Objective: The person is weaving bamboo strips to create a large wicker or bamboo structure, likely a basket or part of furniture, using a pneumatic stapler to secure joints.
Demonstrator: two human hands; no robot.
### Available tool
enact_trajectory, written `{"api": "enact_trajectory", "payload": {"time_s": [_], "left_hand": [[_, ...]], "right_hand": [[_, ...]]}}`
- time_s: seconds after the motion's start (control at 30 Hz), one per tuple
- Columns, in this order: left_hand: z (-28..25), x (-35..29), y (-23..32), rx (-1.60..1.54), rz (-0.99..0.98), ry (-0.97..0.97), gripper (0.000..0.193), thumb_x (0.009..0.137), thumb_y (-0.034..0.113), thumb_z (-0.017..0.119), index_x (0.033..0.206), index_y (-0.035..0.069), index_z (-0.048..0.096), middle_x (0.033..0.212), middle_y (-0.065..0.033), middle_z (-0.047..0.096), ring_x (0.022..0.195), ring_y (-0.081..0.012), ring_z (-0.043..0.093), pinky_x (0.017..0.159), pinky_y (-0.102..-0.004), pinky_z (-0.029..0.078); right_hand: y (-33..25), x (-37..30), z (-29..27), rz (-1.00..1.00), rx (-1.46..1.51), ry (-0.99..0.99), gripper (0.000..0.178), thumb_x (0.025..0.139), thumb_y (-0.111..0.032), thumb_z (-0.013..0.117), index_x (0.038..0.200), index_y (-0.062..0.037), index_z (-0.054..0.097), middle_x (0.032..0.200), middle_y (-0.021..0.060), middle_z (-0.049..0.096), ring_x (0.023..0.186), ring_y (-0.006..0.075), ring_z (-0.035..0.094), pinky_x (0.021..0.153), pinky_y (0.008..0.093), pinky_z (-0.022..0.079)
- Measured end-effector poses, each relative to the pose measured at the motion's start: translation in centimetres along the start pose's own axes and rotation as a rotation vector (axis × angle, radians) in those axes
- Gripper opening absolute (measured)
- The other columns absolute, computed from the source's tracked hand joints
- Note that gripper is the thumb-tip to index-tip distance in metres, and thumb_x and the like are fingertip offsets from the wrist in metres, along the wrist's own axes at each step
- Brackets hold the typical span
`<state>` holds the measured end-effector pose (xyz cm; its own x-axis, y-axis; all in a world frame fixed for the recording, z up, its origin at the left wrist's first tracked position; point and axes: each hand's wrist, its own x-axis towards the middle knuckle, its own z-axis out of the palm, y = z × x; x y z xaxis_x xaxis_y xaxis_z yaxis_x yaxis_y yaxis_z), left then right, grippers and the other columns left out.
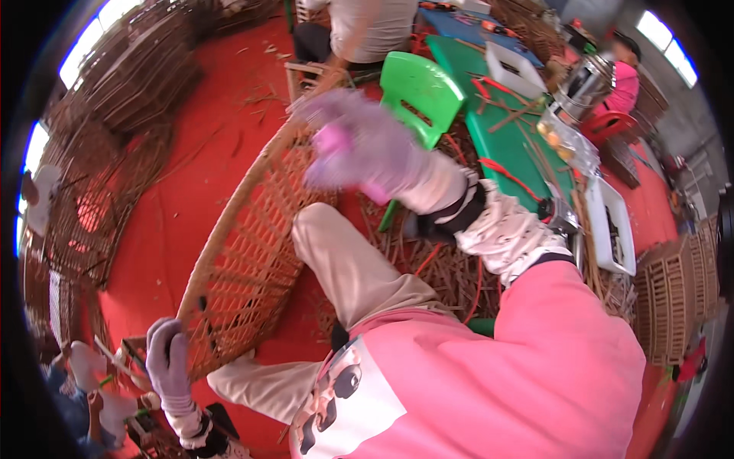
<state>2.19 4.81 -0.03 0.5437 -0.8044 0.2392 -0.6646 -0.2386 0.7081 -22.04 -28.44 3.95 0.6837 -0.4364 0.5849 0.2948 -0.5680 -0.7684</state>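
Observation:
A large woven slatted basket (256, 252) of reddish-brown strips stands tilted in front of my knees, its long pale bound rim (229, 210) curving toward the far end. My right hand (367, 149), in a pale lilac glove, is raised over the basket's far end and smeared by motion. Its fingers are closed around a bright pink object (333, 143), which is too blurred to name. My left hand (168, 363), gloved alike, is beside the near end of the rim, fingers stretched upward and slightly apart. Whether it touches the rim is hard to tell.
To the right are a green chair (420, 88), a green table (497, 145) with strips and red cords, white trays (608, 222) and a metal container (585, 88). Strips litter the red floor (206, 99). Stacked baskets (138, 76) fill the far left. Other people (371, 30) sit nearby.

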Motion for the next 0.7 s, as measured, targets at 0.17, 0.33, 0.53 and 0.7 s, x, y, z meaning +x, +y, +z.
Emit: {"api": "enact_trajectory", "payload": {"time_s": [0.17,0.33,0.53,0.7], "left_hand": [[-0.6,-0.4,-0.8,-0.058,-0.026,-0.003,0.015,0.083,0.001,0.052,0.096,-0.005,0.055,0.102,-0.0116,0.054,0.096,-0.0200,0.051,0.087,-0.0307,0.040],[-0.6,0.5,-1.6,-0.027,0.004,-0.040,0.015,0.084,0.000,0.051,0.097,-0.005,0.055,0.103,-0.0102,0.054,0.096,-0.0196,0.051,0.088,-0.0306,0.040],[-0.9,-0.5,-1.5,0.025,-0.117,-0.009,0.023,0.084,0.003,0.052,0.105,-0.005,0.055,0.107,-0.0118,0.055,0.101,-0.0211,0.052,0.091,-0.0316,0.039],[-1.9,-1.5,-3.8,0.020,-0.184,0.001,0.025,0.087,0.005,0.049,0.110,-0.005,0.054,0.108,-0.0104,0.055,0.102,-0.0186,0.051,0.092,-0.0306,0.039]], "right_hand": [[0.7,-5.4,-14.9,0.462,0.180,0.549,0.045,0.074,-0.025,0.069,0.111,-0.0038,0.056,0.079,-0.0018,0.056,0.071,0.0040,0.052,0.065,0.0185,0.042],[10.9,-18.5,-35.7,1.110,-0.507,0.802,0.061,0.068,-0.036,0.071,0.116,-0.0034,0.054,0.103,0.0107,0.061,0.082,0.0231,0.060,0.071,0.0354,0.048],[8.2,-18.3,-32.6,1.413,-1.426,0.420,0.051,0.066,-0.045,0.068,0.101,-0.0074,0.064,0.059,0.0076,0.062,0.052,0.0173,0.060,0.061,0.0339,0.049],[6.2,-17.9,-36.3,1.605,-1.188,0.447,0.045,0.067,-0.048,0.069,0.087,-0.0087,0.064,0.065,0.0107,0.061,0.056,0.0222,0.058,0.055,0.0369,0.046]]}}
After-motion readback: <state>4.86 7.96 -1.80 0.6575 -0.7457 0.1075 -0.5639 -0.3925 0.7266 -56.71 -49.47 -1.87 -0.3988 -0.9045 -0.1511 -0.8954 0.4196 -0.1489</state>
